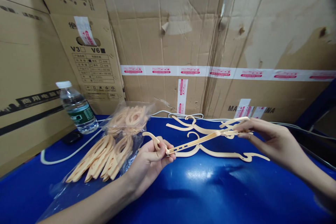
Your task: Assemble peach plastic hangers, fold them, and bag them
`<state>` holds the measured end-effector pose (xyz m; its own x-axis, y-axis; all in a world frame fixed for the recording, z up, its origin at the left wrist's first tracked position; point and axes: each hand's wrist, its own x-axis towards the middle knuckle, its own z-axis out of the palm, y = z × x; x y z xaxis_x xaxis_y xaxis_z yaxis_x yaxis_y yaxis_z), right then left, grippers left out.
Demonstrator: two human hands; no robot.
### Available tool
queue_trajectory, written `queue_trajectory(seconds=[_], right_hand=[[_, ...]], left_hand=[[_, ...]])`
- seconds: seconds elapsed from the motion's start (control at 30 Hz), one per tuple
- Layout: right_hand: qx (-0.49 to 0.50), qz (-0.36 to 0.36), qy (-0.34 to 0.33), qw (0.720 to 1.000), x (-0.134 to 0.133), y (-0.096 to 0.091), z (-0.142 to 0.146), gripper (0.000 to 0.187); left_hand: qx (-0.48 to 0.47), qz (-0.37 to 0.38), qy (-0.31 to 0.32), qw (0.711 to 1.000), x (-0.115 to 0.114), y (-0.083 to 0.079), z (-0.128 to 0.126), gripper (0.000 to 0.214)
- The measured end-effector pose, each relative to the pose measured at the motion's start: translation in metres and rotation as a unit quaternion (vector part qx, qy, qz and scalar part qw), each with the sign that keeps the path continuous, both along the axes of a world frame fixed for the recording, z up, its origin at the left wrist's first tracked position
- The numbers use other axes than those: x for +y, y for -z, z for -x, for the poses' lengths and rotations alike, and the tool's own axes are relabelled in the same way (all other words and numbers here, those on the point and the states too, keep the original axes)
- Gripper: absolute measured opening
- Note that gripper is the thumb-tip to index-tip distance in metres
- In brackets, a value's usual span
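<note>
Raised over the blue table is a cream plastic clothes hanger point(193, 142), seen nearly edge-on and slanting up to the right. My left hand point(154, 154) pinches its left end, where a curved piece sticks out beyond the fingers. At the other end, my right hand point(265, 133) grips the hanger between thumb and fingers. Behind it on the table lies another cream hanger point(220, 154) with its hook toward the back. A further hanger point(181, 126) lies farther back, partly covered by the held one.
A clear plastic bag point(128, 122) with several folded hangers point(97, 157) lies at left. Behind it stand a water bottle point(78, 112) and a black object point(72, 137). A white cable point(65, 159) crosses the blue table point(204, 196). Cardboard point(162, 49) walls the back and left.
</note>
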<state>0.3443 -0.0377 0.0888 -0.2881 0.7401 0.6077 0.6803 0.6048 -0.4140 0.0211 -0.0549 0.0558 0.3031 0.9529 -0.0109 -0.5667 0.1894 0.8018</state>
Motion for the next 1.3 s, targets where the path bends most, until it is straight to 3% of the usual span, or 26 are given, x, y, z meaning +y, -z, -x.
queue_trajectory(seconds=[0.17,0.5,0.6,0.73,0.8,0.87,0.93,1.0,1.1,1.17,1.3], right_hand=[[-0.007,-0.011,0.003,1.0,-0.001,0.001,0.003,0.015],[-0.048,-0.016,0.001,0.999,-0.01,0.004,0.017,0.014],[-0.032,0.02,0.023,0.999,-0.01,0.007,0.019,0.02],[0.026,0.128,0.022,0.991,-0.007,0.01,0.018,0.032],[0.053,0.186,-0.001,0.981,-0.004,0.011,0.014,0.032],[0.069,0.241,-0.03,0.968,-0.001,0.012,0.008,0.029],[0.069,0.292,-0.052,0.953,0.001,0.012,0.003,0.024],[0.053,0.333,-0.07,0.939,0.002,0.014,0.0,0.018],[0.02,0.372,-0.089,0.924,0.001,0.016,0.001,0.007],[-0.021,0.38,-0.078,0.921,-0.001,0.019,0.003,0.005],[-0.154,0.302,-0.017,0.941,-0.001,0.023,0.007,0.013]], left_hand=[[0.013,-0.017,-0.034,0.999,0.001,0.003,0.0,0.016],[0.028,-0.033,-0.158,0.986,0.008,0.012,0.002,0.026],[0.02,-0.01,-0.188,0.982,0.009,0.011,0.001,0.028],[0.018,0.05,-0.221,0.974,0.007,0.01,-0.003,0.024],[0.039,0.082,-0.213,0.973,0.002,0.011,-0.006,0.022],[0.102,0.073,-0.156,0.98,-0.007,0.014,-0.01,0.028],[0.213,-0.027,-0.067,0.974,-0.017,0.018,-0.013,0.03],[0.327,-0.221,0.002,0.919,-0.026,0.024,-0.013,0.027],[0.421,-0.441,0.038,0.792,-0.031,0.034,-0.01,0.039],[0.456,-0.483,0.028,0.747,-0.03,0.042,-0.007,0.047],[0.495,-0.469,-0.001,0.732,-0.026,0.054,-0.001,0.054]])
